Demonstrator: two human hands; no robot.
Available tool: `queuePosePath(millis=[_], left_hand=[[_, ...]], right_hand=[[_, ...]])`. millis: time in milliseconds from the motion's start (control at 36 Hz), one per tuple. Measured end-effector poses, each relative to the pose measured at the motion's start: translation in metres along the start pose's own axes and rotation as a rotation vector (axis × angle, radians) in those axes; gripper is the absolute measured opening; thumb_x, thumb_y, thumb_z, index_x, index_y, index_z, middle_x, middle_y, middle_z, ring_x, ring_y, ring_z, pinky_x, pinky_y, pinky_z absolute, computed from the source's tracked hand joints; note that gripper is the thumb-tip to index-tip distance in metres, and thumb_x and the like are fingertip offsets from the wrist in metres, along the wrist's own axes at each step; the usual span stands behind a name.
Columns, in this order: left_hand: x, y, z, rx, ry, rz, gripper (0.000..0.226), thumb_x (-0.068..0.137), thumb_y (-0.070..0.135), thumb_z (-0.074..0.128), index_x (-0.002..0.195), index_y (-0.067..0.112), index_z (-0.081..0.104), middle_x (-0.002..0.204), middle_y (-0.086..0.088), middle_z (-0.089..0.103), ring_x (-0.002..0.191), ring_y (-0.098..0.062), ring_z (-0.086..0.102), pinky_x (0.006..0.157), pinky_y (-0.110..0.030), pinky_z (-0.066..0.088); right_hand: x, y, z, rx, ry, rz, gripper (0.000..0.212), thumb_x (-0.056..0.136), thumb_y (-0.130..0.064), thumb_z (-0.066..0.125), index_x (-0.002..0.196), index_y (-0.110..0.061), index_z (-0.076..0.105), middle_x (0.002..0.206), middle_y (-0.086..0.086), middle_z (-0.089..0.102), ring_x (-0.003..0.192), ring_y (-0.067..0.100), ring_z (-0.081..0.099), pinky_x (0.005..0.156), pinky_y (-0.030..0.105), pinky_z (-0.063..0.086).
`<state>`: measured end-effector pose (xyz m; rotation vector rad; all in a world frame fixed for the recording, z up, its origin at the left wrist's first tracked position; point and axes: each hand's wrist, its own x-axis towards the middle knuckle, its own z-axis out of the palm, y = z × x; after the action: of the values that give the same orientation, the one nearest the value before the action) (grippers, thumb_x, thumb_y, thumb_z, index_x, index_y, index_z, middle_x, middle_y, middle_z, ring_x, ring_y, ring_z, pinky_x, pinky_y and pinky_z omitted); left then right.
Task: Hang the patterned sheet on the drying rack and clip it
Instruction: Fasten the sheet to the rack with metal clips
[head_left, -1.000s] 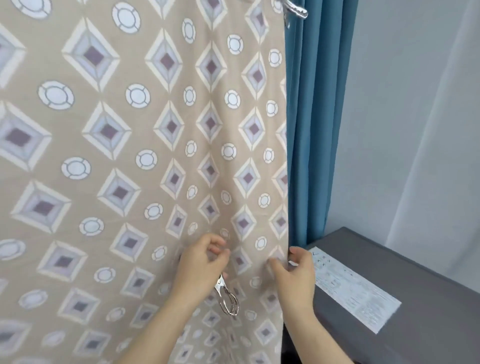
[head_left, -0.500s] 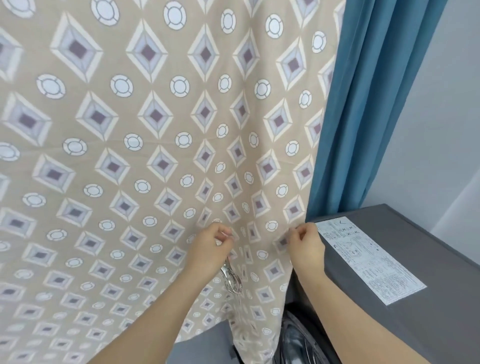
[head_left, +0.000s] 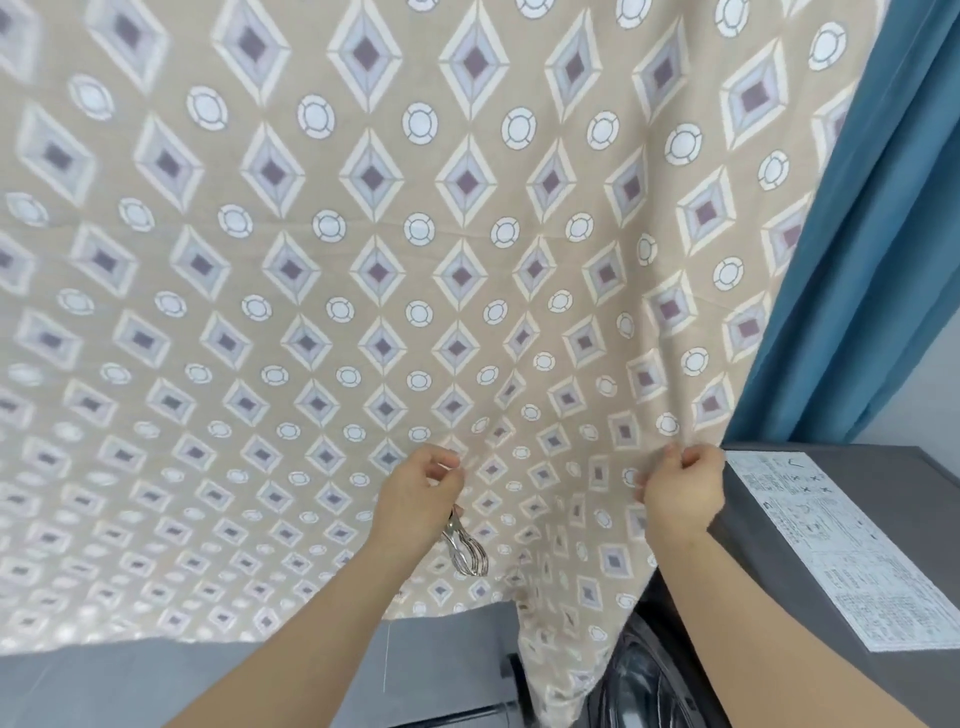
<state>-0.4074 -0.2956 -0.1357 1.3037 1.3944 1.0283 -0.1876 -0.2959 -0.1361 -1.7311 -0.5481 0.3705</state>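
The patterned sheet (head_left: 415, 270), beige with grey diamonds and white circles, hangs down and fills most of the view. Its top and the drying rack are out of frame. My left hand (head_left: 418, 501) pinches the cloth near its lower part and also holds metal clips (head_left: 467, 551) that dangle below the palm. My right hand (head_left: 680, 493) pinches the sheet's right edge, level with the left hand. The cloth is pulled taut between the two hands. The sheet's lower right corner hangs lower than its bottom hem.
A blue curtain (head_left: 862, 270) hangs right of the sheet. Below it stands a dark grey washing machine (head_left: 893, 519) with a white label (head_left: 841, 551) on top; its round door (head_left: 639, 675) shows beneath my right forearm. Grey floor (head_left: 156, 686) lies below the hem.
The camera has tilted down and moved nearer the sheet. My hands have spread further apart along the cloth, and the sheet's bottom hem and the floor have come into view.
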Motion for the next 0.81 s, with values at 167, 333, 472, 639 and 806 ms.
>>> queuePosePath(millis=[167,333,472,639,806], left_hand=[[-0.002,-0.013,-0.034,-0.058,0.144,-0.064,0.014,0.090,0.012,0.051,0.081,0.021,0.055,0.076,0.002,0.053,0.056,-0.019,0.059,0.055,-0.026,0.040],[-0.002,-0.027,-0.074,-0.178,0.270,-0.143,0.010,0.091,0.015,0.050,0.084,0.016,0.057,0.071,-0.001,0.053,0.062,-0.023,0.058,0.064,-0.031,0.043],[-0.010,-0.058,-0.126,-0.269,0.407,-0.220,0.018,0.092,0.012,0.049,0.076,0.018,0.055,0.075,-0.005,0.053,0.061,-0.021,0.054,0.063,-0.031,0.039],[-0.033,-0.105,-0.231,-0.288,0.627,-0.283,0.014,0.093,0.014,0.046,0.090,0.016,0.059,0.079,-0.002,0.055,0.069,-0.020,0.055,0.065,-0.034,0.044],[-0.054,-0.145,-0.355,-0.322,0.726,-0.360,0.021,0.094,0.013,0.043,0.079,0.018,0.056,0.078,-0.003,0.054,0.067,-0.017,0.052,0.066,-0.032,0.045]], right_hand=[[-0.028,0.005,0.015,0.089,-0.043,0.067,0.013,0.094,-0.020,0.046,0.082,-0.012,0.046,0.078,0.008,0.057,0.067,0.025,0.057,0.066,0.035,0.047],[-0.103,0.003,0.048,0.057,-0.563,0.146,0.020,0.092,-0.012,0.051,0.073,-0.013,0.046,0.068,0.005,0.052,0.058,0.017,0.047,0.054,0.025,0.035],[-0.193,0.007,0.091,-0.059,-1.045,0.145,0.007,0.091,-0.022,0.056,0.089,-0.016,0.058,0.081,0.000,0.060,0.060,0.012,0.051,0.054,0.021,0.037],[-0.312,0.015,0.160,-0.106,-1.296,0.166,0.003,0.089,-0.019,0.060,0.088,-0.021,0.058,0.079,-0.003,0.060,0.056,0.009,0.053,0.047,0.015,0.040],[-0.421,0.003,0.224,-0.062,-1.410,0.240,0.002,0.087,-0.011,0.062,0.089,-0.011,0.062,0.071,0.001,0.063,0.052,0.009,0.055,0.052,0.020,0.045]])
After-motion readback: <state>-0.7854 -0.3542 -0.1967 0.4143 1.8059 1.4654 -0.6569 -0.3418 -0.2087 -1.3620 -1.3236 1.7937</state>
